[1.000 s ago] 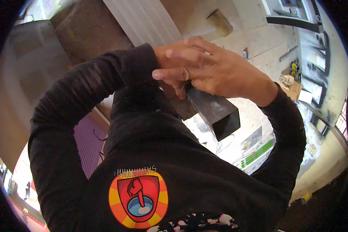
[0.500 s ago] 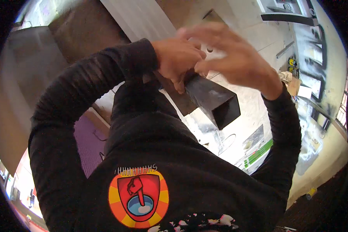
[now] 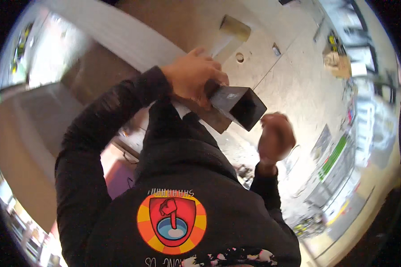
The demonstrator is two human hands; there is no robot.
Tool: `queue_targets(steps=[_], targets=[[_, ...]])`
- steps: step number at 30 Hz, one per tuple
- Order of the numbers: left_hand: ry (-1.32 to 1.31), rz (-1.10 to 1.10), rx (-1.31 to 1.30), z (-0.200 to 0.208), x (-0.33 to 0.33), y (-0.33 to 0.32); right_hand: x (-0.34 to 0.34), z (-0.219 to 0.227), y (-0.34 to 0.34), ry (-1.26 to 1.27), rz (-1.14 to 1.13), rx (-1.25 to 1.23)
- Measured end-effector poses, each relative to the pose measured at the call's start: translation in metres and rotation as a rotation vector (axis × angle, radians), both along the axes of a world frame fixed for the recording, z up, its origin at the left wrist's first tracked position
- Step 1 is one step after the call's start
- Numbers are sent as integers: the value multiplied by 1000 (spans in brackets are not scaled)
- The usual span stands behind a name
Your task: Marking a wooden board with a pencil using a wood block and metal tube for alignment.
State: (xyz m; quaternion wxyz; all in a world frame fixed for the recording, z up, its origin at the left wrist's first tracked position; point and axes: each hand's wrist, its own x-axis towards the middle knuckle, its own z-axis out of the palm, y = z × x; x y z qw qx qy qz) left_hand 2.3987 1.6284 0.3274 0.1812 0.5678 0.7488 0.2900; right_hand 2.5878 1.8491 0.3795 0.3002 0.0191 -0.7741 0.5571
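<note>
My left hand [image 3: 194,78] is wrapped over a short black square tube [image 3: 231,99], close to the tube's far-left end. The tube is hollow, and its open end faces right and toward me. Under it lies a flat brown piece [image 3: 218,121] whose edge sticks out on my side. To the right of the open end, apart from the tube, is my right hand [image 3: 277,137]. It is smeared by motion, so I cannot make out whether its fingers are closed or hold anything.
A long pale board [image 3: 116,33] runs from the upper left to my left hand. On the floor beyond lie a yellowish-brown piece [image 3: 235,29], a small ring [image 3: 240,57] and a small object [image 3: 276,50]. A cardboard box [image 3: 336,64] stands at the far right.
My right hand has come away from above the tube, moving down and right past its open end. My left hand stays on the tube. The whole view has shifted.
</note>
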Motion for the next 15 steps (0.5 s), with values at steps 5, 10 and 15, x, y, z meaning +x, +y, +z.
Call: queue_targets(steps=[5, 10, 15], targets=[[85, -25, -16, 5, -12, 1, 46, -20, -61, -215, -311, -187], [68, 8, 6, 4, -13, 4, 50, -26, -106, -384, -498, -88], [25, -81, -60, 11, -20, 10, 27, -43, -146, -364, -641, -49]])
